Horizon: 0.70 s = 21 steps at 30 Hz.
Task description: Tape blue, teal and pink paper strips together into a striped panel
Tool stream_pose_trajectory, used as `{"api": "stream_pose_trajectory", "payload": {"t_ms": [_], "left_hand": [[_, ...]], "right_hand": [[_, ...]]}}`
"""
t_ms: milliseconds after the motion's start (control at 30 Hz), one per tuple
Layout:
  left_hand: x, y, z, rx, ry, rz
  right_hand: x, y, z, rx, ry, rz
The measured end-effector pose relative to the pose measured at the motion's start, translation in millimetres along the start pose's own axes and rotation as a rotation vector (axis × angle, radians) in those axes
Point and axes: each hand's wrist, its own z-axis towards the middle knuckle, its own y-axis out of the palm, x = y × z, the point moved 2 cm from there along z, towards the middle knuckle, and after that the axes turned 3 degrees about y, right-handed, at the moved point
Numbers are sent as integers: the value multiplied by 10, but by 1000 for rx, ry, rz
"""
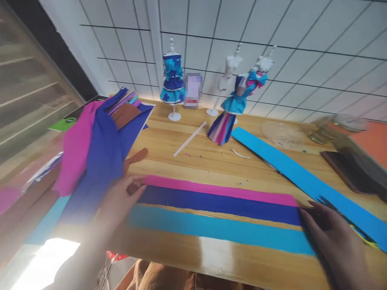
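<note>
A long dark blue strip [217, 206] stretches sideways between my two hands, with a pink strip [217, 188] along its far edge. My left hand [119, 199] is closed at their left end, thumb and fingers pinching them. At the right end my right hand [335, 233] has its thumb and fingertips closed on the dark blue strip's corner. Nearer to me a light blue strip [223, 229] lies flat on the wooden table, a narrow gap apart from the dark blue one. Beyond my right hand is a wider bright blue strip [290, 171], with scissors [347, 219] partly under it.
Pink and blue sheets [102, 141] pile up at left. Small dress forms in paper-like outfits, one in a blue dress [172, 80], stand by the tiled wall. A clear plate [282, 133], a glass jar [341, 125] and a dark phone-like slab [352, 171] are at right.
</note>
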Motion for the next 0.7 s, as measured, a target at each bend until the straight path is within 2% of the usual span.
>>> {"api": "stream_pose_trajectory", "payload": {"t_ms": [267,433,567,700], "left_hand": [[-36,36,32,8,-19,17],[-10,37,20,27,-15,10],[2,30,6,38,-5,22],[0,26,2,26,26,49]], "right_hand": [[79,6,64,130,-112,72],[24,-162,49,176,-2,34],[-256,-274,23,217,-17,65],[-771,-176,-27,62,-243,180]]}}
